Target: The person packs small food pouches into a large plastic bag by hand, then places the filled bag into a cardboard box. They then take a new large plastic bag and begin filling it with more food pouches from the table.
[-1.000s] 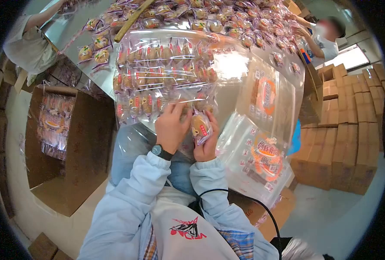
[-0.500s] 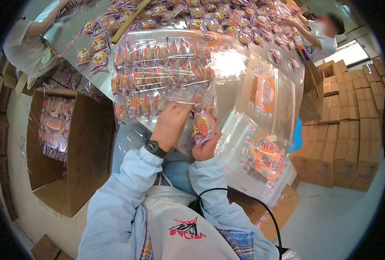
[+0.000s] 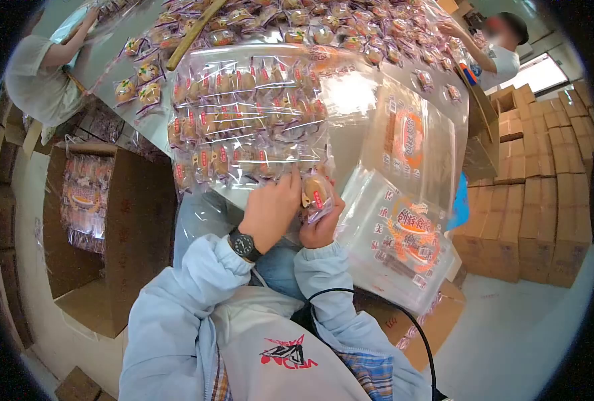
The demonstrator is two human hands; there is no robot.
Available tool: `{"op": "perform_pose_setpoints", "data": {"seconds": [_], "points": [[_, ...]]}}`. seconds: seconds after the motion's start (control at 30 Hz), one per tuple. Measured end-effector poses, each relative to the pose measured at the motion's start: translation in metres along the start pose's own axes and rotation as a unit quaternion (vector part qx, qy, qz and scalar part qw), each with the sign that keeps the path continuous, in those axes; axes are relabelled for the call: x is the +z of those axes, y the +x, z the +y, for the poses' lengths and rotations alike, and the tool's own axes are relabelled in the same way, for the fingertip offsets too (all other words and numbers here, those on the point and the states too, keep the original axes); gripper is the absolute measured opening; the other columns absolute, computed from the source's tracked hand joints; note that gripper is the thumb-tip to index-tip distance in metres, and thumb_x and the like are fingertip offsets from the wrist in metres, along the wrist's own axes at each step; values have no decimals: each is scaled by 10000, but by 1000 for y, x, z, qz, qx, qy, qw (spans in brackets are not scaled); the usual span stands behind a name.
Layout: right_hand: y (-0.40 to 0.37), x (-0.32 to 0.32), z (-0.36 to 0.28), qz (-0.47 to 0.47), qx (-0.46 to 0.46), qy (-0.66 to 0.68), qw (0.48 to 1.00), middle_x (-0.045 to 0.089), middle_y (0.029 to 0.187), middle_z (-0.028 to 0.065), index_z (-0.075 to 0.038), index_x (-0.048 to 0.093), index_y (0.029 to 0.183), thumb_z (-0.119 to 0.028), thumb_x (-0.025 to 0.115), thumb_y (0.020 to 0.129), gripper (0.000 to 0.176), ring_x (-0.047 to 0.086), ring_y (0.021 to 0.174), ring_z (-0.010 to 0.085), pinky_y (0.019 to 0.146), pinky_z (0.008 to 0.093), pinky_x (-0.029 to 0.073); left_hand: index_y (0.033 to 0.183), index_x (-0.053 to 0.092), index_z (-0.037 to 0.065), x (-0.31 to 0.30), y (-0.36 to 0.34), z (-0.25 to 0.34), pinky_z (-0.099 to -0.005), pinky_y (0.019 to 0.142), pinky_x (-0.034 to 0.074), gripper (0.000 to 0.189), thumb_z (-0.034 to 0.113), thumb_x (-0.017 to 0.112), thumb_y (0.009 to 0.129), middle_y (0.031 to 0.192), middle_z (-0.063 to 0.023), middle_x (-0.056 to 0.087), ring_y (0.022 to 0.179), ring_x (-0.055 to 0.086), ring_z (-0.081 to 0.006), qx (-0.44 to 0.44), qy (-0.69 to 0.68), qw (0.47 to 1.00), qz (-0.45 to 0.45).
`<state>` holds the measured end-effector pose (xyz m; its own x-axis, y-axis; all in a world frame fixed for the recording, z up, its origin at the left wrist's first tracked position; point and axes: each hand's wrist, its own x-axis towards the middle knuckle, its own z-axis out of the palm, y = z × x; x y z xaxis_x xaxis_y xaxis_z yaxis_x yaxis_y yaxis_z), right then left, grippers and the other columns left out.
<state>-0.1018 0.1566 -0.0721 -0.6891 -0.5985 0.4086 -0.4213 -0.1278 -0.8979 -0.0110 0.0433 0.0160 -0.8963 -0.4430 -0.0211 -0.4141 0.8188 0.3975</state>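
A large clear plastic bag (image 3: 247,113) filled with rows of small wrapped cakes lies on the steel table (image 3: 350,144) in front of me. My left hand (image 3: 272,210), with a black watch on the wrist, presses against the bag's open lower edge. My right hand (image 3: 321,224) holds one wrapped cake (image 3: 315,192) with a red label at that same opening, next to the left fingers.
A pile of empty printed bags (image 3: 404,234) lies to the right. Many loose wrapped cakes (image 3: 350,33) cover the far table. An open cardboard box (image 3: 103,220) with filled bags stands at the left. Stacked cartons (image 3: 537,200) at the right. One person works at each far corner.
My right hand has lifted the wrapped cake a little up toward the bag's opening, and my left hand has shifted slightly right along the bag's edge.
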Motion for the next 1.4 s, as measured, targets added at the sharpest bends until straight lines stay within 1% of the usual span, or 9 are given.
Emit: {"op": "perform_pose_setpoints", "data": {"seconds": [0.2,0.4,0.5,0.6,0.7,0.9,1.1,1.2,1.4], "points": [[-13,-6,8,54,11,12,998,502,1434,250,92,342,1450,-361,548,1060,632,491,1384,325,1193,448,338,1417,455,-14,64,-7,-5,-370,614,574,421,120,548,1028,1319,-225,640,818,722,-285,-46,-290,928,228],[-16,-17,8,67,46,97,992,520,1368,213,60,324,1432,-264,557,1056,548,533,1284,280,1119,400,399,1532,308,39,64,2,23,-269,501,482,563,197,570,1059,1225,-167,692,630,630,-130,-273,-763,568,142],[-9,-13,-2,122,60,141,981,523,1363,201,38,332,1433,-201,543,1056,494,547,1258,272,1099,399,415,1507,383,60,57,12,35,-232,459,408,551,248,620,1046,1251,-92,671,568,535,-96,-350,-802,451,176],[-8,-13,0,149,55,106,982,523,1382,201,29,325,1453,-197,532,1066,494,554,1255,273,1095,403,425,1420,499,67,62,20,27,-219,436,343,481,314,653,1037,1191,-25,681,538,447,-58,-357,-825,415,143],[-4,-13,3,140,4,111,984,517,1407,202,27,305,1482,-250,515,1089,525,555,1266,277,1094,408,437,1302,595,67,59,21,34,-221,428,319,392,349,658,1035,1191,-7,680,510,403,-41,-332,-803,472,150],[5,-19,-12,208,33,242,947,514,1458,199,25,270,1534,-475,522,1071,727,609,1250,331,1022,445,532,1208,666,50,68,31,24,-221,418,330,329,316,696,1016,1092,-20,716,489,430,-42,-356,-794,468,153],[-13,-49,-30,210,165,219,939,560,1422,213,27,364,1482,-515,438,1084,677,658,1179,341,950,453,597,915,731,39,86,26,29,-259,470,409,171,200,754,967,751,-10,695,535,569,-83,-250,-628,667,314],[-28,-43,-33,217,200,223,929,564,1407,200,28,385,1460,-499,436,1092,645,647,1187,311,970,440,579,836,708,3,83,16,31,-284,543,484,200,162,787,928,910,-76,707,603,606,-110,-186,-429,823,322],[-22,-31,-57,217,197,306,906,582,1345,157,50,419,1412,-450,448,1110,585,606,1205,244,1031,411,522,883,698,-16,51,9,13,-355,755,566,96,52,764,900,1175,-154,673,854,704,-267,-55,-306,895,319]]}}
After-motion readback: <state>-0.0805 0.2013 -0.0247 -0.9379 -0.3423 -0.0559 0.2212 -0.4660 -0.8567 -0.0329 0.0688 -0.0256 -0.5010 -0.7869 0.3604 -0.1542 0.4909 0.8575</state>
